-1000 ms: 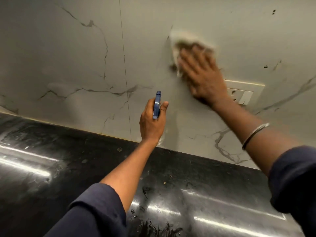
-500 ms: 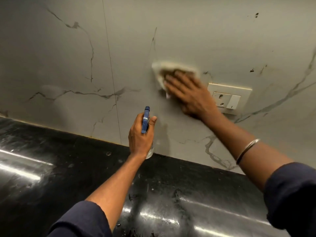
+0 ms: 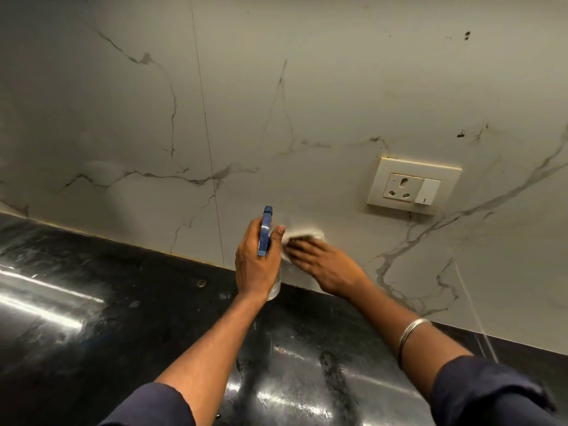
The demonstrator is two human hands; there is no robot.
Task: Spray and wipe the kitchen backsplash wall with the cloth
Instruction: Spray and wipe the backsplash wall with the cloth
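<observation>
The right hand (image 3: 322,265) lies flat with fingers spread on a pale cloth (image 3: 302,233), pressing it against the wall (image 3: 338,87). The cloth sits low on the wall, just above the seam where the wall meets the back edge of the dark surface (image 3: 92,302), and only its upper and left fringe shows past the fingers. The hand is not closed around the cloth; it pins it with open palm and fingers.

The left hand (image 3: 256,262) is clenched around a spray bottle (image 3: 266,230), held upright just left of the cloth. The blue spray head rises above the knuckles, the thumb stands beside it, and a bit of the clear bottle base shows below the palm. The thumb tip is almost touching the cloth's left edge.

A socket (image 3: 413,186) with a switch is set in the wall up and to the right of the right hand, well apart from the cloth. The wall is pale marble-patterned tile with grey veins, a thin vertical joint left of the bottle and a few dark specks near the upper right. A metal bangle (image 3: 412,332) circles the right forearm, and dark sleeves cover both arms near the bottom edge. The glossy surface shows streaks and smudges between the arms.
</observation>
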